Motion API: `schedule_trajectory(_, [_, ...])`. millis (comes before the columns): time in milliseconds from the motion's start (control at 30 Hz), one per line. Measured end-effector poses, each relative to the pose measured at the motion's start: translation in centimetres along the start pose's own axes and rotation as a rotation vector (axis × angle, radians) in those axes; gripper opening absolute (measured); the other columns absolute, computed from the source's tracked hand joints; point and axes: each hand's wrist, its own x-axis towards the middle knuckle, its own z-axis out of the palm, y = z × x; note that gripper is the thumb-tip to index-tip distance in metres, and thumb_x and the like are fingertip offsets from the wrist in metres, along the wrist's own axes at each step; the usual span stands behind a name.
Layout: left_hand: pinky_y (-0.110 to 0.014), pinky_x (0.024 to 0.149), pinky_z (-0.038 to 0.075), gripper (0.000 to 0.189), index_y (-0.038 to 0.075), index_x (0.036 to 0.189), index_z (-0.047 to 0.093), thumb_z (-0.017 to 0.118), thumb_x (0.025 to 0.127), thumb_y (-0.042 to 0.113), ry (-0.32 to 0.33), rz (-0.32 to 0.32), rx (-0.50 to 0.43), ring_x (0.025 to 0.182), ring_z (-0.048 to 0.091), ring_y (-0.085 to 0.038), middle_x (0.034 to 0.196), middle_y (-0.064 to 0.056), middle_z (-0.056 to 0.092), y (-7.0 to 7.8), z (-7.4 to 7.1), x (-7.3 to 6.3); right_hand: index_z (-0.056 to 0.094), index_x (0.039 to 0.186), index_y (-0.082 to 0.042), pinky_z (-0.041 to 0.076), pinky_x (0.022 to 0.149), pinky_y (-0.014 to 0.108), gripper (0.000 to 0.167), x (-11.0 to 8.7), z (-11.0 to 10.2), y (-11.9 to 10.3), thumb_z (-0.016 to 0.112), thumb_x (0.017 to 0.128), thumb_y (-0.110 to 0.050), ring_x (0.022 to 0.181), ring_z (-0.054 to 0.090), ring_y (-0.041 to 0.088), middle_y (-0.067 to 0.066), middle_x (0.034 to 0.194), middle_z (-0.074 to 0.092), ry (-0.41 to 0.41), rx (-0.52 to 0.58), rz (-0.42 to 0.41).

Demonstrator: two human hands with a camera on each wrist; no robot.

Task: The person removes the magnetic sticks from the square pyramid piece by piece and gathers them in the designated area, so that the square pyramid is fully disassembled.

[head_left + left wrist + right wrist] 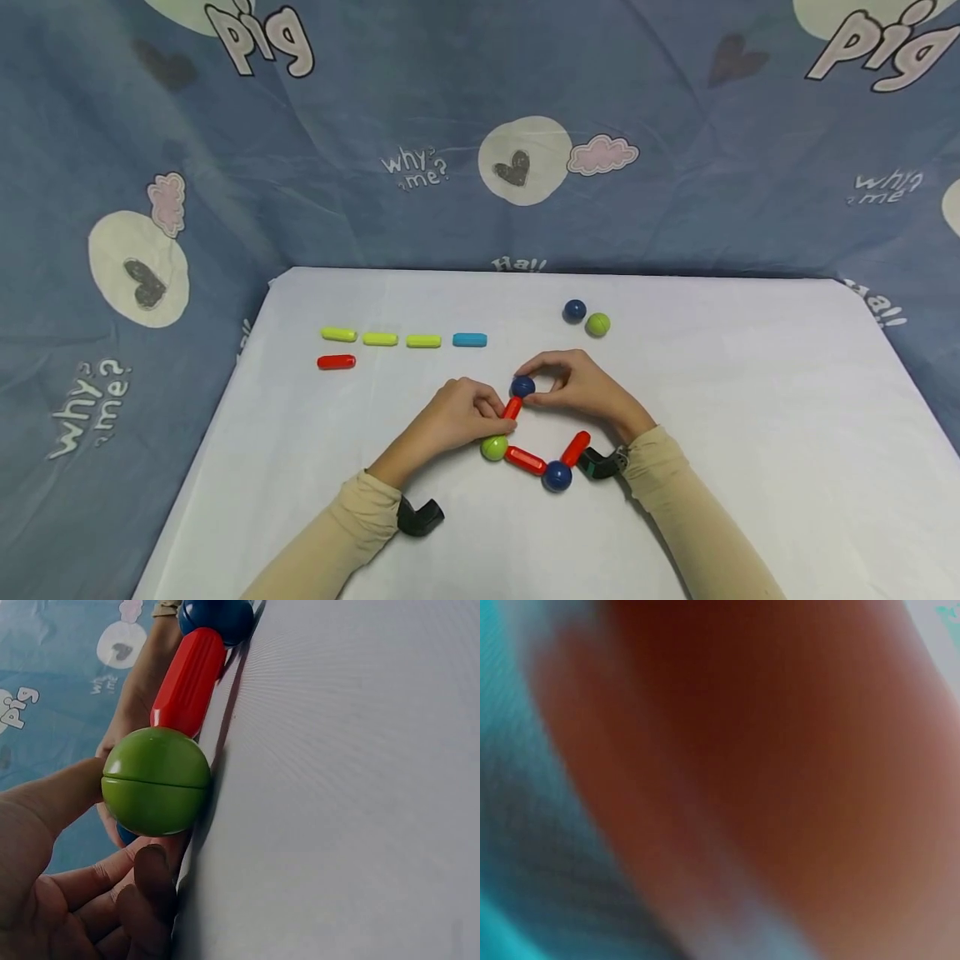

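Observation:
A chain of balls and short rods lies in front of me in the head view. My right hand pinches the blue ball at its upper end between thumb and fingers. The red rod below that ball is gripped by my left hand. That rod leads down to a green ball, seen large beside the thumb in the left wrist view. From there a second red rod runs to another blue ball, where a third red rod points up right. Blurred skin fills most of the right wrist view.
Three yellow-green rods and a light blue rod form a row on the white table, with a red rod below its left end. Toward the back sit a loose blue ball and green ball.

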Motion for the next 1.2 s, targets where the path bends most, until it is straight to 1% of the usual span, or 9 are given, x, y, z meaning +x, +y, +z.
schedule_trajectory(133, [-0.025, 0.065, 0.049, 0.021, 0.012, 0.083, 0.075, 0.085, 0.083, 0.03, 0.0, -0.002, -0.004, 0.066, 0.063, -0.007, 0.07, 0.006, 0.072, 0.1, 0.0, 0.0, 0.076, 0.116, -0.019, 0.055, 0.059, 0.024, 0.032, 0.0, 0.0, -0.1, 0.086, 0.085, -0.017, 0.058, 0.062, 0.012, 0.001, 0.111, 0.076, 0.008, -0.008, 0.005])
schedule_trajectory(367, [-0.023, 0.05, 0.049, 0.02, 0.009, 0.084, 0.072, 0.083, 0.084, 0.026, -0.043, -0.035, -0.098, 0.051, 0.056, -0.008, 0.068, 0.004, 0.069, -0.3, 0.0, 0.1, 0.077, 0.114, -0.02, 0.055, 0.06, 0.024, 0.032, 0.1, 0.2, 0.2, 0.087, 0.084, -0.019, 0.06, 0.062, 0.013, 0.001, 0.109, 0.076, 0.023, -0.028, 0.001])
schedule_trajectory(600, [-0.023, 0.049, 0.049, 0.02, 0.008, 0.084, 0.071, 0.083, 0.084, 0.024, -0.048, -0.026, -0.128, 0.05, 0.055, -0.008, 0.067, 0.005, 0.069, -0.3, 0.0, 0.2, 0.077, 0.113, -0.022, 0.053, 0.06, 0.024, 0.031, 0.0, 0.2, 0.2, 0.087, 0.084, -0.021, 0.061, 0.062, 0.013, -0.001, 0.109, 0.076, 0.037, -0.055, 0.012])
schedule_trajectory(767, [-0.022, 0.05, 0.047, 0.02, 0.009, 0.083, 0.07, 0.084, 0.083, 0.024, -0.062, -0.039, -0.112, 0.051, 0.055, -0.008, 0.065, 0.005, 0.066, -0.2, -0.1, 0.1, 0.076, 0.115, -0.017, 0.054, 0.061, 0.024, 0.032, -0.1, 0.1, 0.1, 0.085, 0.084, -0.017, 0.065, 0.061, 0.012, 0.004, 0.115, 0.075, 0.088, -0.038, 0.025])
schedule_trajectory(900, [-0.021, 0.049, 0.045, 0.021, 0.009, 0.082, 0.07, 0.084, 0.083, 0.024, -0.069, -0.044, -0.099, 0.051, 0.053, -0.008, 0.064, 0.005, 0.064, -0.3, -0.2, 0.0, 0.076, 0.116, -0.013, 0.054, 0.063, 0.023, 0.034, -0.1, 0.1, 0.1, 0.086, 0.084, -0.016, 0.076, 0.062, 0.016, 0.007, 0.117, 0.074, 0.125, -0.025, 0.027])
schedule_trajectory(1000, [-0.021, 0.049, 0.045, 0.021, 0.009, 0.082, 0.069, 0.084, 0.083, 0.023, -0.066, -0.044, -0.102, 0.051, 0.053, -0.008, 0.064, 0.005, 0.064, -0.3, -0.2, 0.0, 0.076, 0.115, -0.014, 0.054, 0.064, 0.023, 0.034, -0.1, 0.2, 0.0, 0.086, 0.084, -0.018, 0.084, 0.062, 0.017, 0.006, 0.116, 0.075, 0.133, -0.035, 0.02])
schedule_trajectory(1100, [-0.021, 0.049, 0.045, 0.02, 0.009, 0.082, 0.069, 0.084, 0.083, 0.023, -0.066, -0.047, -0.105, 0.051, 0.053, -0.008, 0.064, 0.005, 0.064, -0.3, -0.1, 0.0, 0.076, 0.116, -0.016, 0.056, 0.069, 0.024, 0.033, -0.1, -0.1, -0.3, 0.086, 0.084, -0.019, 0.092, 0.065, 0.015, 0.002, 0.116, 0.075, 0.144, -0.074, 0.012])
schedule_trajectory(1133, [-0.021, 0.049, 0.045, 0.02, 0.009, 0.082, 0.069, 0.084, 0.083, 0.022, -0.065, -0.048, -0.108, 0.051, 0.053, -0.008, 0.064, 0.005, 0.064, -0.3, -0.1, 0.0, 0.076, 0.116, -0.017, 0.056, 0.073, 0.023, 0.033, -0.1, -0.3, -0.4, 0.086, 0.084, -0.02, 0.096, 0.067, 0.014, 0.001, 0.116, 0.075, 0.153, -0.098, 0.01])
schedule_trajectory(1200, [-0.021, 0.049, 0.045, 0.02, 0.009, 0.082, 0.069, 0.084, 0.082, 0.022, -0.066, -0.049, -0.111, 0.051, 0.053, -0.008, 0.063, 0.005, 0.063, -0.3, -0.2, 0.0, 0.076, 0.116, -0.017, 0.058, 0.076, 0.023, 0.034, -0.2, -0.8, -0.7, 0.087, 0.084, -0.019, 0.102, 0.069, 0.014, 0.0, 0.115, 0.076, 0.185, -0.154, -0.01])
